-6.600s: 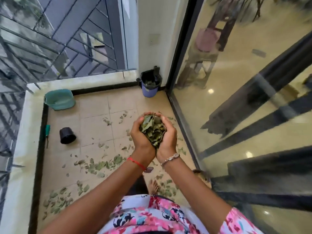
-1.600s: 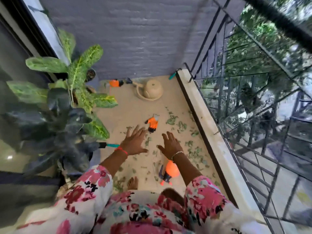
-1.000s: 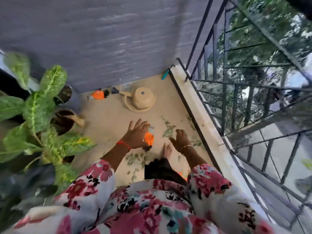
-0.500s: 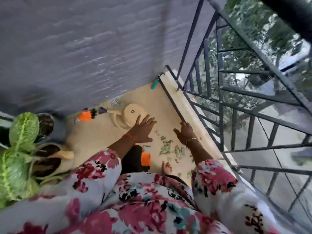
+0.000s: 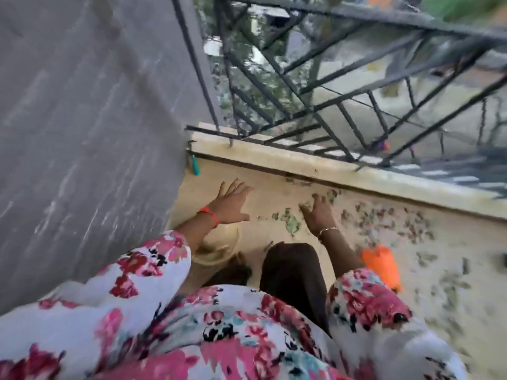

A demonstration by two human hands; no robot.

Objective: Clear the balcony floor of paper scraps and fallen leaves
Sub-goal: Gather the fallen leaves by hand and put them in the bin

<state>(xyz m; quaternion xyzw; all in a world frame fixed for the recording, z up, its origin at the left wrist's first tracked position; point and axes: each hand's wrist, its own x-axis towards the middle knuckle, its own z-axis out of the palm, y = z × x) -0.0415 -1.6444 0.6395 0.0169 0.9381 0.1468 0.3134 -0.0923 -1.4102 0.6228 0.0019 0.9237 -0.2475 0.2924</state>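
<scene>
The left hand [image 5: 230, 202] is spread wide and empty at mid-frame; the right hand [image 5: 318, 213] bends its fingers onto the leaves [image 5: 292, 224], grip unclear. The leaves trail rightward along the floor [image 5: 264, 192] by the ledge [image 5: 274, 157], nearest the right hand.

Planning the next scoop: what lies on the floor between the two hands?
Head view: a small cluster of green leaf scraps lies on the floor between the left hand and the right hand.
</scene>
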